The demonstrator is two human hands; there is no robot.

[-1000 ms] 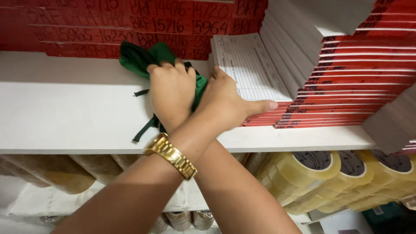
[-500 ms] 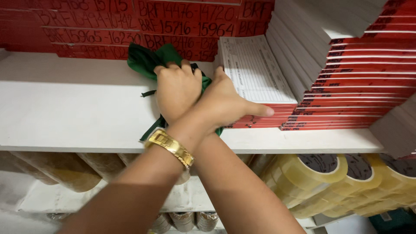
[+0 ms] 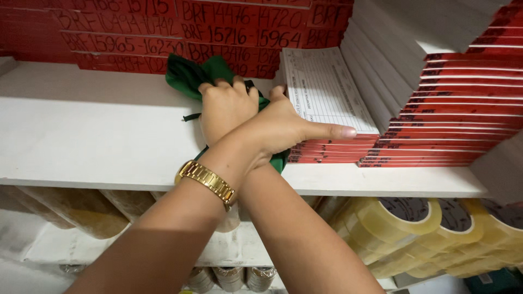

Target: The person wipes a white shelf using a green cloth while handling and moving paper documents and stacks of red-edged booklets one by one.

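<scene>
The arms cross at the wrists over a white shelf (image 3: pixel 81 136). The right hand (image 3: pixel 226 109), reaching in from the lower right, is closed over a bunched green cloth (image 3: pixel 188 76) with its fingers curled into the fabric. It presses the cloth down on the shelf, close to the back wall of red boxes (image 3: pixel 136 32). Cloth tails hang out beneath this hand toward the front edge.

The left hand (image 3: pixel 283 130), with a gold wristwatch (image 3: pixel 206 182) on its wrist, lies across the right forearm. It is spread and grips nothing. One digit points out along the front of the low stack of red-edged booklets (image 3: pixel 327 92), and the rest of the hand leans on the stack's near corner. The cloth sits just to the far side of the left hand, touching or almost touching that stack. Below both hands, under the shelf, are rolls of clear tape (image 3: pixel 403 218).

Judging from this, the step in hand is wiping the shelf surface right beside the stack, with the free hand steadying the booklets. With the arms crossed the right hand has little room. A further stroke would call for firm downward pressure on the cloth and a sweep away from the stack toward the bare shelf — while the left hand braces the booklets so they do not slide.
</scene>
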